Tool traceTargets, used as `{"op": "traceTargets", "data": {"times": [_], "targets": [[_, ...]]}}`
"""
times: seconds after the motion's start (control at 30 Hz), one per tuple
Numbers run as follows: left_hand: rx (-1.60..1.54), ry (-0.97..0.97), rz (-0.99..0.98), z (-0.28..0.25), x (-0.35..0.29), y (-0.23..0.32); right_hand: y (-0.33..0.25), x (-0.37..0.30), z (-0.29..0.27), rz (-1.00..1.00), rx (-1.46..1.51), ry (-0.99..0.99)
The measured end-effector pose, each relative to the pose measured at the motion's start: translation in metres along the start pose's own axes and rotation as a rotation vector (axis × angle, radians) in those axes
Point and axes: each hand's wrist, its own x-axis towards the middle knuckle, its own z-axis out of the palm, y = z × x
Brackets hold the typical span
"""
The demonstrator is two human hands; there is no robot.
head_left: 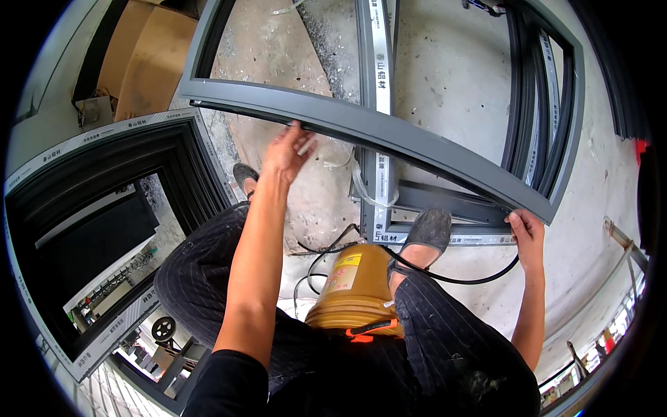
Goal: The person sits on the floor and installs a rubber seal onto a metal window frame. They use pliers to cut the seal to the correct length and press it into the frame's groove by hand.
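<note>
A grey metal window frame (389, 125) stretches across in front of me, its near bar slanting down to the right. Along that bar's near edge runs a black strip (246, 115). My left hand (290, 154) is at this edge on the left, fingertips touching it and the other fingers loosely apart. At the bar's right end my right hand (526, 233) pinches a black rubber strip (472, 281) by the frame's corner. From there the strip loops down past my shoe toward the yellow bucket (361, 278). Fingers on the frame's underside are partly hidden.
An orange and black tool (372, 329) lies by the bucket between my legs. More dark frames (104, 132) with white film stand at left, below cardboard (149, 62). A film-covered frame (381, 167) lies beneath the grey one. Dark profiles (615, 76) stand at far right.
</note>
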Motion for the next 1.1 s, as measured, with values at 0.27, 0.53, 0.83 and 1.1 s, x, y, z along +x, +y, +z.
{"op": "traceTargets", "data": {"times": [0.27, 0.53, 0.83, 1.1], "targets": [[0.104, 0.008, 0.049, 0.009, 0.002, -0.034, -0.014, -0.004, 0.011, -0.240, -0.301, 0.100], [0.185, -0.067, 0.049, 0.024, -0.009, -0.063, -0.020, -0.003, 0.016, -0.322, -0.456, 0.105], [0.153, 0.008, 0.079, -0.096, 0.067, 0.047, -0.004, 0.003, 0.014, -0.337, -0.491, 0.147], [0.015, -0.315, -0.178, -0.031, 0.017, -0.023, 0.000, 0.000, 0.021, -0.338, -0.523, 0.233]]}}
